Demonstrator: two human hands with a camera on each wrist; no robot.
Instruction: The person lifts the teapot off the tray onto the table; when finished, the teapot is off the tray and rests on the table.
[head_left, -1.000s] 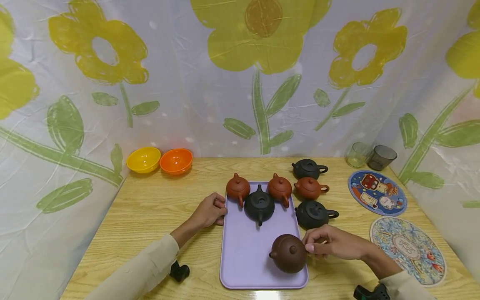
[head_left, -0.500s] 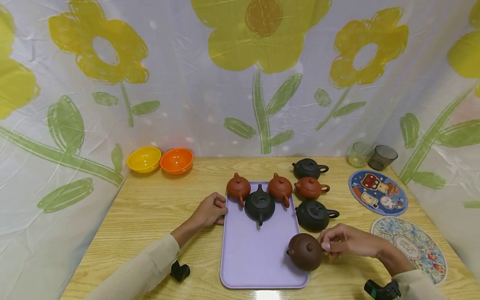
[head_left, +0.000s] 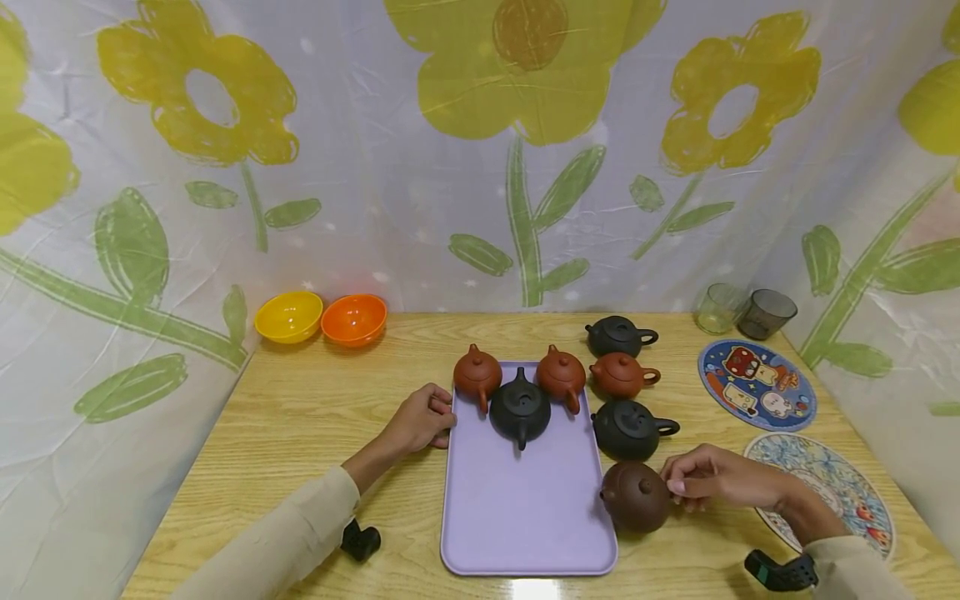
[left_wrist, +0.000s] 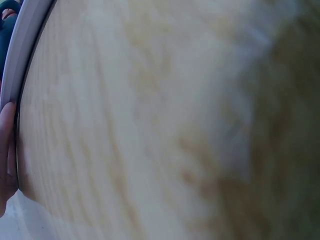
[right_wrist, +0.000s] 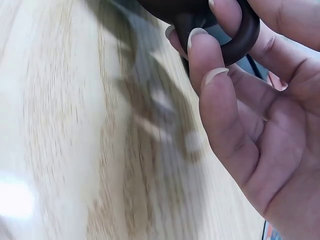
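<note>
My right hand (head_left: 723, 482) grips the handle (right_wrist: 245, 35) of a dark brown teapot (head_left: 636, 498), with fingers through and around the loop in the right wrist view. The pot is just right of the lilac tray (head_left: 525, 517), its spout overlapping the tray's right rim. My left hand (head_left: 420, 419) holds the tray's left edge, with fingers (left_wrist: 7, 135) at the rim in the left wrist view. At the tray's far end stand two reddish-brown teapots (head_left: 477, 375) and, between and nearer, a black teapot (head_left: 520, 410).
Right of the tray, a column holds a black teapot (head_left: 627, 431), a reddish one (head_left: 618, 375) and another black one (head_left: 615, 337). Two round mats (head_left: 757, 385) and two glasses (head_left: 767, 315) are farther right. A yellow bowl (head_left: 289, 317) and an orange bowl (head_left: 355, 321) stand back left.
The right hand has carried the brown teapot rightward, from over the tray's near right part to beyond its right edge. The left hand and tray have stayed put.
</note>
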